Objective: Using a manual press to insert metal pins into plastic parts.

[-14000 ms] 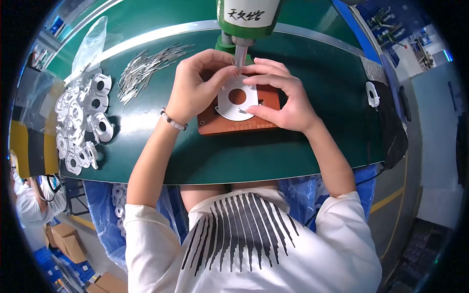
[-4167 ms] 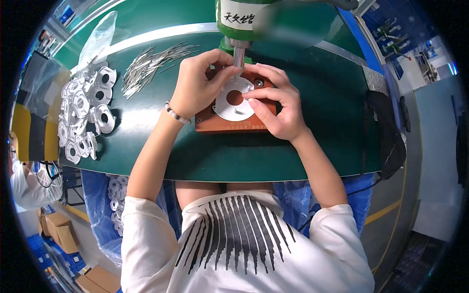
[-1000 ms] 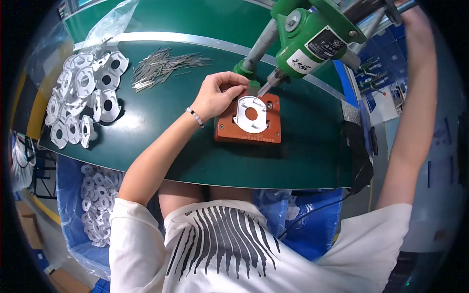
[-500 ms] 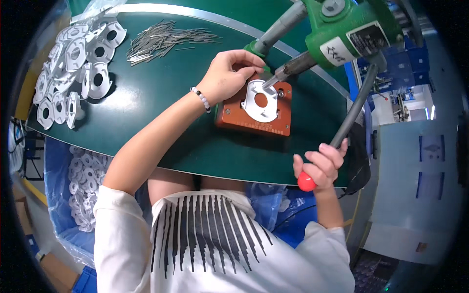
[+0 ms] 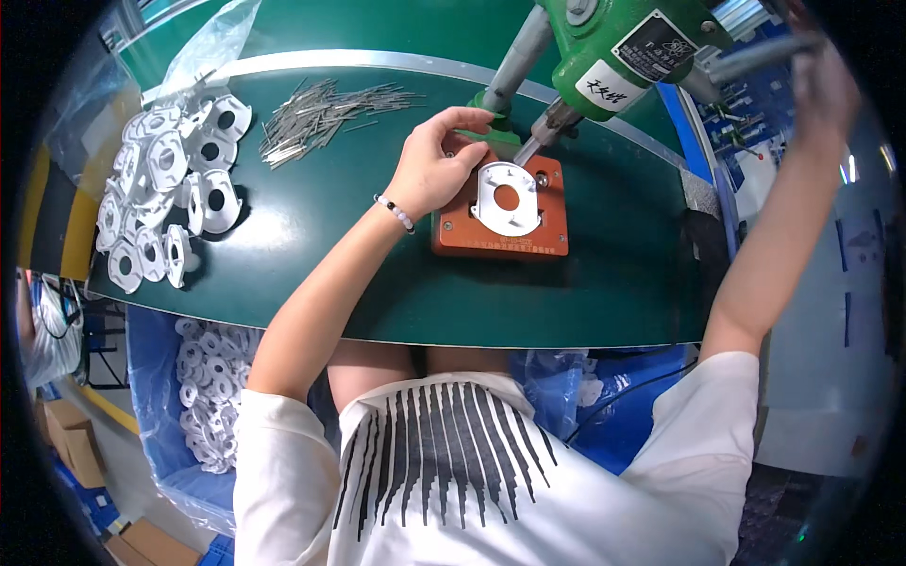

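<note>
A white label [image 5: 606,86], handwritten in black, is sitting on the green press [image 5: 595,41], beside a printed black plate [image 5: 656,46]. Small characters [image 5: 514,242] are running along the near edge of the orange block [image 5: 553,213].

We look down from the wearer's head, through the left of two fisheye cameras worn side by side, our picture upright and unmirrored. The white shirt [image 5: 472,476] lies close below us at six o'clock. We face out toward twelve, over the green tabletop [image 5: 406,302], its near edge bowed toward six. Farther off at one we catch the green press [image 5: 602,61], cut by the upper edge; at eight, a blue bin [image 5: 156,415].
</note>
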{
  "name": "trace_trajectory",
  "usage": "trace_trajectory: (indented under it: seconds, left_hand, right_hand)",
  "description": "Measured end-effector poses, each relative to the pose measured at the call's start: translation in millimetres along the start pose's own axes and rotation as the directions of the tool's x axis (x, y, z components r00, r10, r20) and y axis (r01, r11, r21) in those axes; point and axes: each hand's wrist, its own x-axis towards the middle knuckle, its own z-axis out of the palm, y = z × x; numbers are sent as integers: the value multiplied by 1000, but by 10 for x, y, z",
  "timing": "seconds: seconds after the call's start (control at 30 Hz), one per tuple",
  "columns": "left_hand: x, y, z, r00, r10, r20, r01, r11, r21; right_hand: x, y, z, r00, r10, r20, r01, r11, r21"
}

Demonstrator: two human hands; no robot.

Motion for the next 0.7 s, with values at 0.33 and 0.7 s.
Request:
trace_trajectory:
  seconds: [0.33,0.7]
  left_hand:
    - [-62,95,-104,922,348,172,-388,808,444]
    - [-297,287,-152,872,490,-17,-482,863,149]
  right_hand:
    - [-1068,-43,1106,211,520,828,-877,-275,395]
    - [-2525,-1560,509,460,871,171,-613,173,771]
